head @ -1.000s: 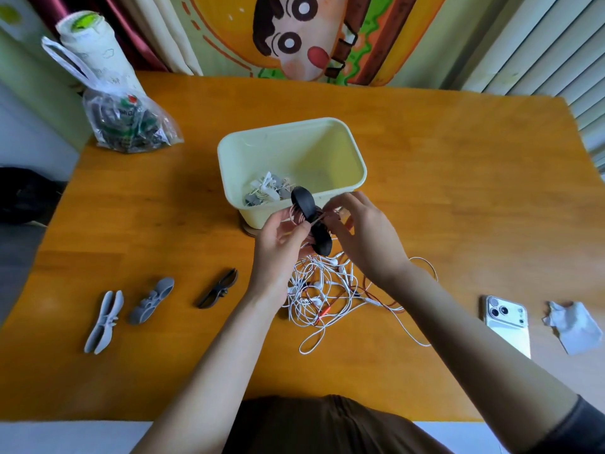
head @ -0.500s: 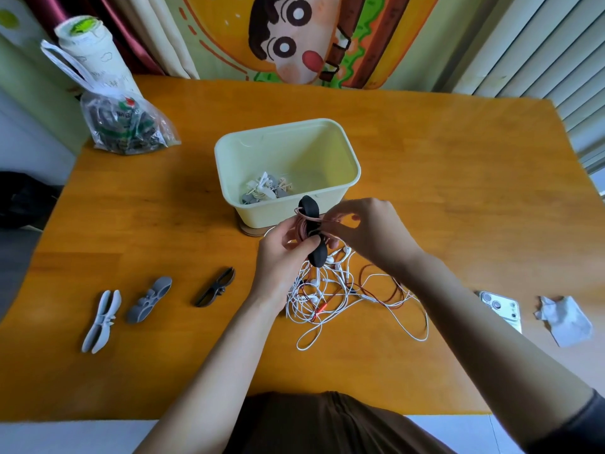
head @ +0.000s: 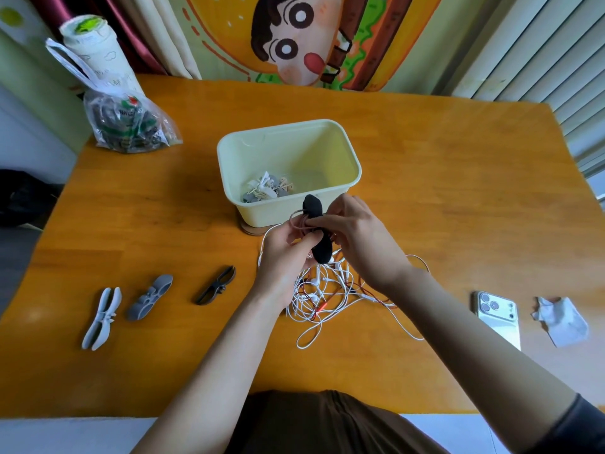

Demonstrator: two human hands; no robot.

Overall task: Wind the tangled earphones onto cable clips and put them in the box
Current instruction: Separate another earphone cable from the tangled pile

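Wooden table (head: 458,191), both hands pinching black clip (head: 315,208)

Single head-worn view, wide-angle, looks forward and steeply down from above the near edge of the orange table (head: 458,178). Wearer's torso at bottom centre, both forearms run up into frame. Left hand (head: 281,253) and right hand (head: 360,244) sit close to centre, the nearest sharp subject. Far table edge and hanging cartoon cloth (head: 314,37) close off the top. Edges bow from lens distortion. No second view to overlap with
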